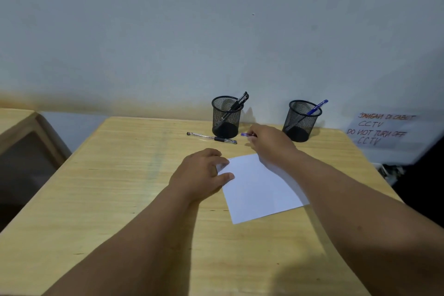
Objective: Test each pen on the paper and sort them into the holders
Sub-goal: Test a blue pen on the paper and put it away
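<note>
Head view. A wooden table (134, 199) stands against a pale wall (192, 31). A white sheet of paper (259, 190) lies near the middle of the table, turned at a slant. The left hand (199, 173) rests on the paper's left edge, thumb and fingertips pressing it flat, the fingers bent only loosely. The right hand (269, 142) reaches past the paper's far corner; its fingers close on a blue pen (246, 134), of which only the left end shows beyond the fingertips. Whether that pen is lifted or still touches the table cannot be told.

Two black mesh holders stand at the far edge, well apart. The left holder (225, 116) contains black pens (240, 101) leaning to the right. The right holder (300, 120) contains one blue pen leaning right (317, 107). A clear pen with a black grip (211, 137) lies flat on the table just in front of the left holder, running left to right.

On the wall at far right hangs a handwritten notice (382, 130) reading "DO NOT TURN OFF CCTV". A second piece of wooden furniture (16, 120) stands at far left.
</note>
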